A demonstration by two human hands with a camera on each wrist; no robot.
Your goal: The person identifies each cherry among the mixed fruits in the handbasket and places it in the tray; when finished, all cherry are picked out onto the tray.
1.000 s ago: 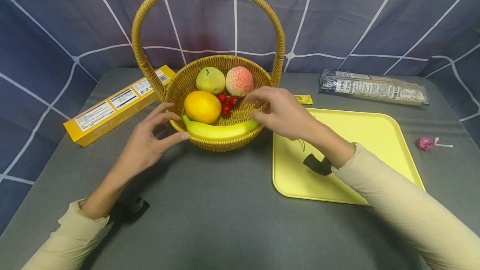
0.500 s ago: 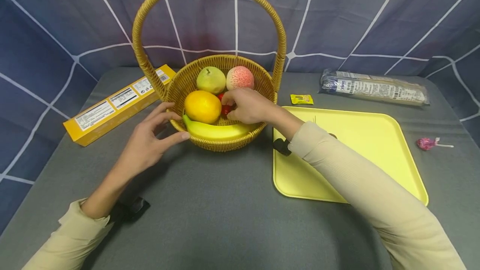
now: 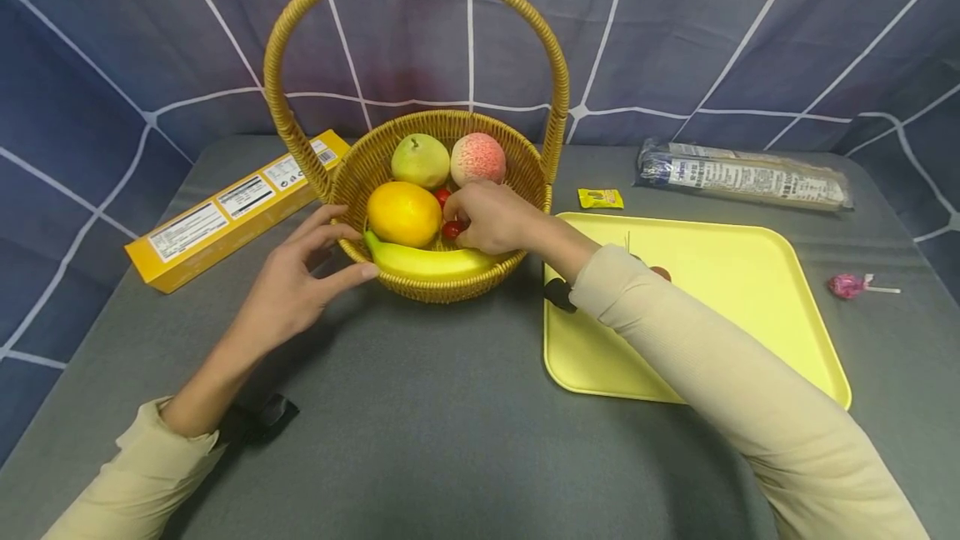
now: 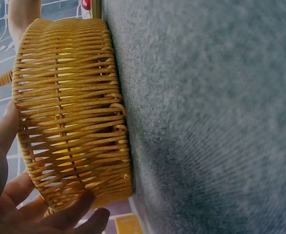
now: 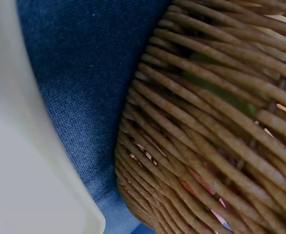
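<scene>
A wicker basket (image 3: 442,290) with a tall arched handle holds a banana (image 3: 431,262), a yellow mango-like fruit (image 3: 405,214), a green pear (image 3: 421,161), a pinkish peach (image 3: 478,160) and red cherries (image 3: 452,230). My left hand (image 3: 296,282) grips the basket's left side, its thumb at the front rim; the left wrist view shows its fingers (image 4: 70,212) against the woven wall. Reaching over the right rim, my right hand (image 3: 491,215) pinches at the cherries with thumb and index finger, covering some of them. In the right wrist view, the basket wall (image 5: 221,122) hides this hand.
A yellow tray (image 3: 735,315) lies right of the basket, partly under my right sleeve, with a dark red round thing (image 3: 661,272) on it. Behind stand a small yellow packet (image 3: 600,198) and a long plastic-wrapped package (image 3: 742,177). A lollipop (image 3: 847,286) lies far right, an orange box (image 3: 232,211) left.
My right hand has moved left from the basket's right rim to the cherries, and its fingers have closed on them. My left hand stays at the left side.
</scene>
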